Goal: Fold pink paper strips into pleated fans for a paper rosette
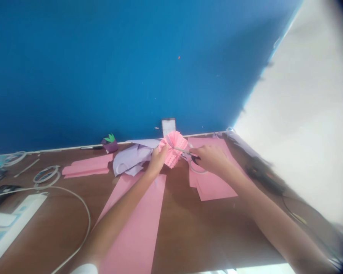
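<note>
A pink pleated paper fan (175, 140), spread into a rounded shape with a punched pattern, is held up over the table's far half. My left hand (159, 156) pinches it at its left side. My right hand (208, 156) is closed around the dark handles of a pair of scissors (185, 152). The scissors' blades point left and lie against the middle of the fan; whether they are parted I cannot tell. Behind and below my hands are a crumpled lilac paper (135, 154) and pink sheets (217, 182).
A long pink sheet (140, 224) lies under my left forearm. Folded pink paper (88, 166) and a purple paper pot with green leaves (110, 144) are at the left. A white power strip (17, 224) and cable (87, 213) lie nearer. A dark corded tool (264, 179) lies right.
</note>
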The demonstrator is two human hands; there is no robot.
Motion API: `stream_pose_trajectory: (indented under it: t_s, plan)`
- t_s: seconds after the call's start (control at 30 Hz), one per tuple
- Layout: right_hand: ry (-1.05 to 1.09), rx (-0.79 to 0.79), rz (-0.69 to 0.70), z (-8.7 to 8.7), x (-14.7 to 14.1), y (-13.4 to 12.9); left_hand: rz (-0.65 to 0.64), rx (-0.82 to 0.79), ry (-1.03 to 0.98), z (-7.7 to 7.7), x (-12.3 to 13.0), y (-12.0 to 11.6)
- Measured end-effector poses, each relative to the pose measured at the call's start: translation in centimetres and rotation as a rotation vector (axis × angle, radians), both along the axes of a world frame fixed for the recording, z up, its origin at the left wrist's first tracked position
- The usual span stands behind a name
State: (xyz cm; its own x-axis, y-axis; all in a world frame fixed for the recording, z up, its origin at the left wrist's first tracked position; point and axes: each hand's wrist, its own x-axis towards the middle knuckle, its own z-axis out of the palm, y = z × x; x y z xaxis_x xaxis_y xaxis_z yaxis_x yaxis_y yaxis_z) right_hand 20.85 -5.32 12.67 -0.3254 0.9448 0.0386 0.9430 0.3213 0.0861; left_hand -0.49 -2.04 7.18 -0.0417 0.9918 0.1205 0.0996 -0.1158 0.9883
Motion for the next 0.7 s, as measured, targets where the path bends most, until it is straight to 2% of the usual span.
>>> stream_pose_trajectory:
  t_s: [0.23,0.33,0.5,0.7]
  plan:
    - [-0.003,-0.015,0.030,0.18,-0.12,0.06,-0.002,-0.021,-0.040,-0.38,-0.09,0.36]
    - [0.004,0.020,-0.001,-0.15,-0.13,0.25,0.024,-0.031,-0.066,-0.50,-0.18,0.51]
    - [0.038,0.048,-0.028,-0.68,-0.21,0.50,-0.012,-0.047,-0.168,-0.62,-0.20,0.57]
    - [0.067,0.030,-0.017,0.07,0.00,0.36,0.005,-0.034,-0.170,-0.70,0.07,0.47]
